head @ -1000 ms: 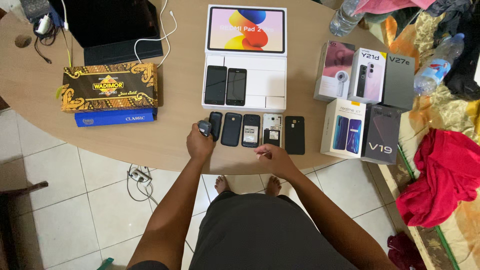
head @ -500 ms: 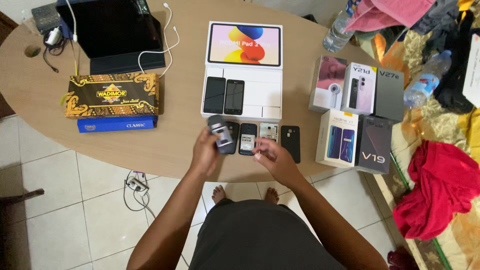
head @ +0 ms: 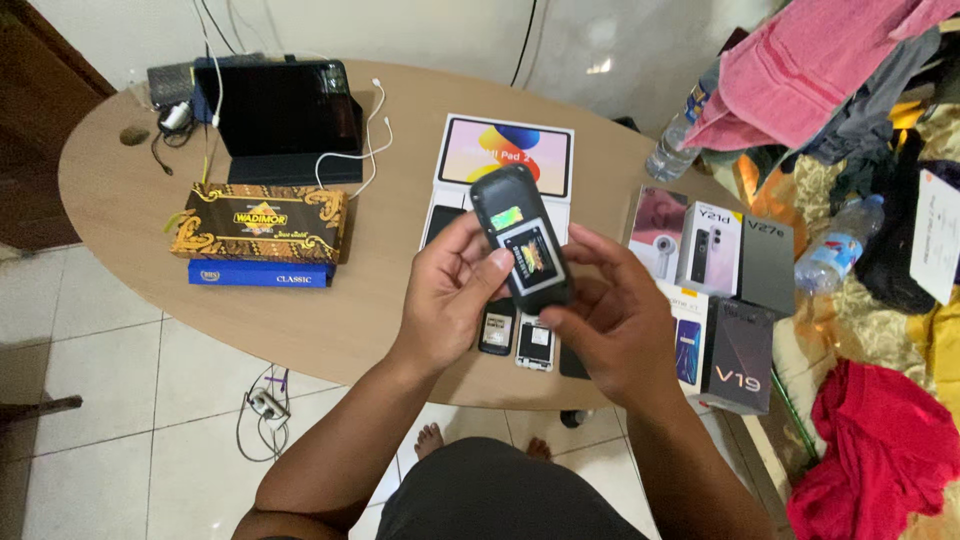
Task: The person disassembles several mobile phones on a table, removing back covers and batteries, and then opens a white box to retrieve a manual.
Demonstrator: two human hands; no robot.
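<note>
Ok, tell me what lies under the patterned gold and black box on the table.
The patterned gold and black box rests on a flat blue box. Only the blue box's front edge shows; its top is covered, and whether anything lies between them cannot be seen.

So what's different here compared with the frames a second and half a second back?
The small dark phone has left the row on the table and come up toward the camera. The left hand lifted it, and the right hand has now joined, so both hold it, back side up. The other phones, the phone boxes and the tablet lie as before.
</note>
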